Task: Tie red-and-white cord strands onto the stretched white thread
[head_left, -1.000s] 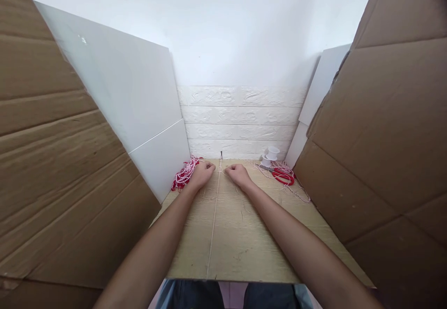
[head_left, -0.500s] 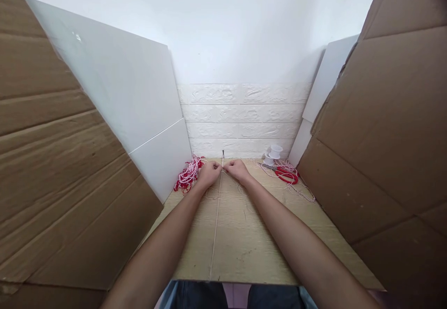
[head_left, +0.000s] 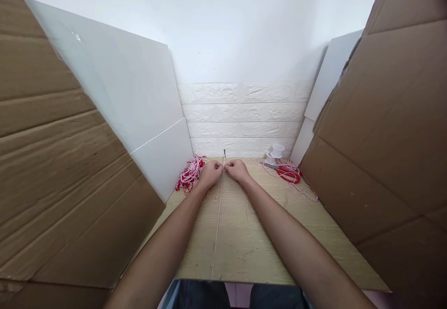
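Observation:
A pale cord (head_left: 217, 227) runs from a dark nail (head_left: 224, 152) at the back of the wooden board down to its front edge. My left hand (head_left: 211, 173) is closed in a pinch on thin thread just left of the cord. On the other side, my right hand (head_left: 237, 170) pinches thread as well, its fingertips nearly meeting the left ones at the cord. Thin loose thread ends trail below both hands. Exactly how the thread lies around the cord is too small to make out.
Left of my hands lies a heap of red and white braided cords (head_left: 190, 174). At the right are white spools (head_left: 276, 151), red-handled scissors (head_left: 288, 174) and tangled pink cord (head_left: 307, 195). Cardboard walls (head_left: 377, 127) flank the wooden board (head_left: 258, 244), with a white brick-patterned wall (head_left: 244, 130) behind.
Both hands stay pinched at the cord and have hardly moved relative to it. The whole view has shifted very slightly.

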The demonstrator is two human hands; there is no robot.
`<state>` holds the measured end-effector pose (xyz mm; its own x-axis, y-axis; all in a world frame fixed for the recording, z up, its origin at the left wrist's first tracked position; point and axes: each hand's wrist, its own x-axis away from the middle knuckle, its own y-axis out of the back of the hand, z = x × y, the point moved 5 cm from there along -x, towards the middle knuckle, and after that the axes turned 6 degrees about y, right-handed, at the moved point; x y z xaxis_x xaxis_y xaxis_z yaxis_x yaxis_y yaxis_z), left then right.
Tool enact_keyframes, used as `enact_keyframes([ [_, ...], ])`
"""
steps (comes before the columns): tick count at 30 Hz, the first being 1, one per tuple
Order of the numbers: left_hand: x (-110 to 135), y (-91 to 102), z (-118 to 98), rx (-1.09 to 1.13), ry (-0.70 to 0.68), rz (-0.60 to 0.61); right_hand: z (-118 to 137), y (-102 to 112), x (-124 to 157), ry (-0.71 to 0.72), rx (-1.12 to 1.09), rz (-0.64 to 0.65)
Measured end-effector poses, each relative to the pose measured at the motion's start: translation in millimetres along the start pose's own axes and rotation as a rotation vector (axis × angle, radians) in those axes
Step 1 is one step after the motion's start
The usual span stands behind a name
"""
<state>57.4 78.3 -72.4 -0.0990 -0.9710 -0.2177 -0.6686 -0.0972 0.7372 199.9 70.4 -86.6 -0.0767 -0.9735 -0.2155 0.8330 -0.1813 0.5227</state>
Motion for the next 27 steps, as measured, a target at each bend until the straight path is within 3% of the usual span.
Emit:
enact_keyframes([
  [22, -1, -0.7, 1, 0.008, -0.006, -0.023, 1, 1, 1, 0.002, 0.094, -0.034],
  [27, 3, 5.2, -3, 0.048, -0.019, 0.030, 6, 9, 9, 0.098, 0.075, -0.105],
])
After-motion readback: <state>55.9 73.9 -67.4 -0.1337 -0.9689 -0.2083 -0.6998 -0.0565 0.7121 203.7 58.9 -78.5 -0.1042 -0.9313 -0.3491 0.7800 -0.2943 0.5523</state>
